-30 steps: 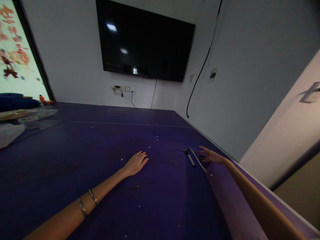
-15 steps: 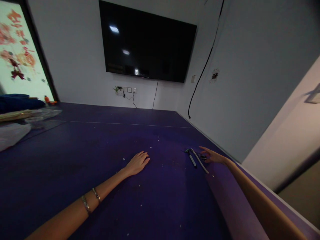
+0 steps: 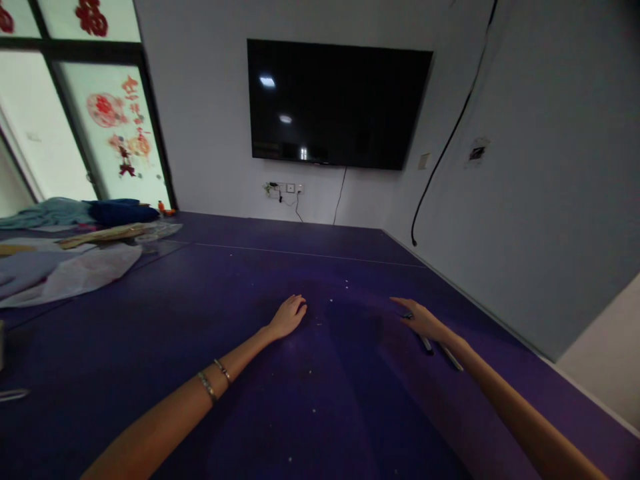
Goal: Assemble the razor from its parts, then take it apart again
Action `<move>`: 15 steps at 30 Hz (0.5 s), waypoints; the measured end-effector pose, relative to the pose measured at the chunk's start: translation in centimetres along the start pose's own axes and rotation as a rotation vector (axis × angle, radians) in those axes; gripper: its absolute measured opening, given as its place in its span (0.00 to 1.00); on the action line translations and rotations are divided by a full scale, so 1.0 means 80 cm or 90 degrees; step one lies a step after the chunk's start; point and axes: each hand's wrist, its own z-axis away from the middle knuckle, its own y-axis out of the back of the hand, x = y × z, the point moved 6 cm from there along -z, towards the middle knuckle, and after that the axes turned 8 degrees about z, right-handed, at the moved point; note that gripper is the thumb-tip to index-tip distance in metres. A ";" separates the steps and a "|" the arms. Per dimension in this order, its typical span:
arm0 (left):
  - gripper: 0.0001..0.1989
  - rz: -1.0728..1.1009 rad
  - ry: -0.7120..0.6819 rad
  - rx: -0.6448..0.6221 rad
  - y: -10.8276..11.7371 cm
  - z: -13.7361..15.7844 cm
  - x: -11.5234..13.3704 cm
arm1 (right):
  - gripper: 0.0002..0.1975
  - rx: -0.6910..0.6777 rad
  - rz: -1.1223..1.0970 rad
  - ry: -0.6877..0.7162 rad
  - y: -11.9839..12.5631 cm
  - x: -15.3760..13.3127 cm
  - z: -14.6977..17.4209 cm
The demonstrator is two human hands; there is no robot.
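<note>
My left hand (image 3: 289, 316) rests on the purple tabletop (image 3: 240, 373), fingers loosely stretched and nothing in it. Two bracelets circle that forearm. On the right, my right hand (image 3: 423, 321) is over a slim tool with a grey and black handle (image 3: 427, 345); its fingers reach left, apart from the thumb. A small dark metallic part (image 3: 407, 315), seemingly the tool's head, shows between finger and thumb. Beside the handle, a long grey strip (image 3: 453, 358) sticks out from under my right wrist. The middle of both items is hidden by the hand.
Small white scraps (image 3: 331, 300) dot the tabletop. Plastic bags (image 3: 100, 270) and folded blue cloth (image 3: 123, 212) lie at the left. A black cable (image 3: 440, 157) hangs by the right wall, and a television (image 3: 340, 103) is mounted on the far wall.
The view has swung left. My right hand has moved left across the tool and the strip, now covering part of both. My left hand stays flat on the table.
</note>
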 end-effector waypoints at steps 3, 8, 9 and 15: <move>0.20 -0.056 0.038 -0.008 0.019 0.006 -0.038 | 0.25 0.003 0.013 0.033 -0.029 -0.044 0.001; 0.22 -0.115 0.093 -0.020 0.047 0.030 -0.092 | 0.27 0.022 0.023 0.044 -0.076 -0.077 0.015; 0.23 -0.119 0.101 -0.021 0.049 0.034 -0.098 | 0.26 0.023 0.026 0.045 -0.083 -0.080 0.018; 0.25 -0.154 0.097 -0.030 0.048 0.044 -0.102 | 0.23 0.035 0.054 0.020 -0.095 -0.087 0.029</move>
